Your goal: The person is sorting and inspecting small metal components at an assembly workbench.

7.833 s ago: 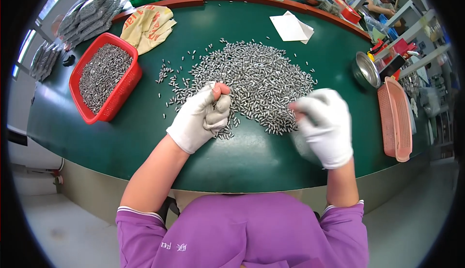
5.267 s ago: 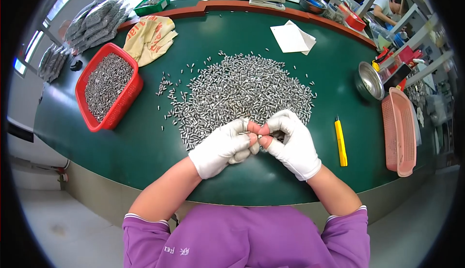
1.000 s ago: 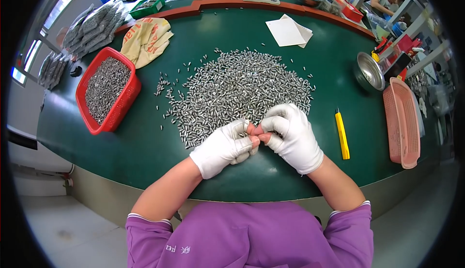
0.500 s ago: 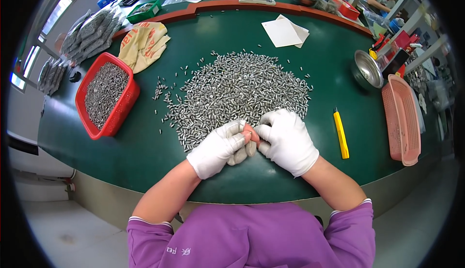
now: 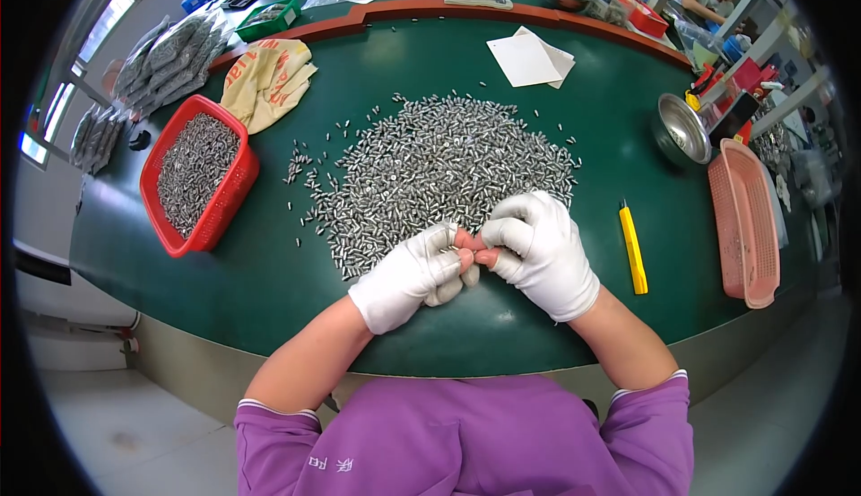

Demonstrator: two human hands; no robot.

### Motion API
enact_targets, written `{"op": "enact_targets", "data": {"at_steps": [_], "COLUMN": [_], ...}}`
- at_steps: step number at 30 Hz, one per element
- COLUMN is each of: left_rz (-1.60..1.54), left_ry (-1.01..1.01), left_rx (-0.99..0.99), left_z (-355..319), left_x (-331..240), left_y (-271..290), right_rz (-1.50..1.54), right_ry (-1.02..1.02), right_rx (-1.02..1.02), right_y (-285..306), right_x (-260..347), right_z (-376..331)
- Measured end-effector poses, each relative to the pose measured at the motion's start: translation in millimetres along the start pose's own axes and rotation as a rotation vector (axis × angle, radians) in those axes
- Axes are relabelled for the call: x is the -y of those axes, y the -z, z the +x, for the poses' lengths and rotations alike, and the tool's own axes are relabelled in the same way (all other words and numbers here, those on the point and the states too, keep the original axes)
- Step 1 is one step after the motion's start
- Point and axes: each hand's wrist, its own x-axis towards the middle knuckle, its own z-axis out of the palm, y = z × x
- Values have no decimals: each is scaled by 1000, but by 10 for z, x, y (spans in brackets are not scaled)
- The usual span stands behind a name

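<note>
On the green surface [image 5: 430, 352], in the head view, a heap of small metal pieces [image 5: 448, 160] is spread just beyond both hands. The left hand [image 5: 413, 272] and the right hand [image 5: 543, 254] are brought together at the tips. Each grip is pressed together; whether a piece is pinched cannot be told. Well to the left, a red basket [image 5: 235, 193] is placed; near the right hand, a yellow cutter [image 5: 633, 249] is laid.

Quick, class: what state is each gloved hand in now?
Left hand: closed, pinching; anything held cannot be told.
Right hand: closed, pinching; contents hidden.
</note>
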Motion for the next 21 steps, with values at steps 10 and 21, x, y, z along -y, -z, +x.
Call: {"op": "enact_targets", "data": {"at_steps": [10, 21], "left_rz": [-37, -85], "left_ry": [19, -28], "left_rx": [-44, -8], "left_z": [5, 8], "left_x": [-12, 13], "left_y": [-37, 14], "right_rz": [-43, -239], "right_ry": [-64, -14], "right_rx": [47, 244], "right_y": [13, -103], "right_x": [-24, 35], "right_z": [3, -33]}}
